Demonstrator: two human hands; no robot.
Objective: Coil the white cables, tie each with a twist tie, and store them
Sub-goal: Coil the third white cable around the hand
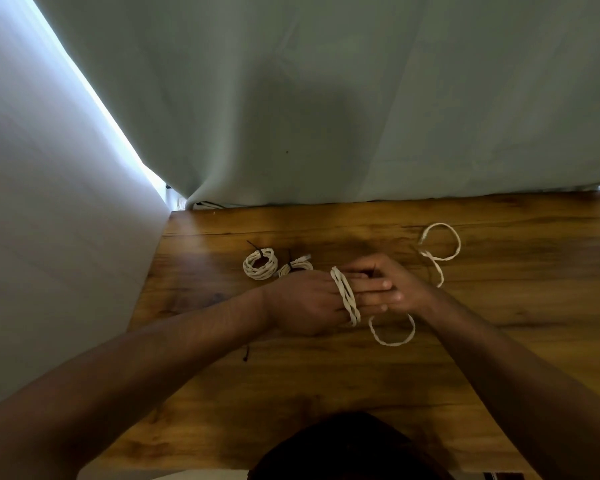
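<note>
We see the white cable (345, 296) wound around the straight fingers of our left hand (305, 299), its loose end trailing over the bench (291, 375). Our right hand (399, 282) touches the left fingertips; we cannot tell its grip. Two tied coils (260, 264) lie nearby.

we see from one wide-angle head camera, facing forward and down. it sits close over the brown wooden table (291, 393), the grey-green curtain (361, 98) beyond.

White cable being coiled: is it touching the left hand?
Touching. Head view shows the white cable wrapped around the straight fingers of the left hand.
</note>
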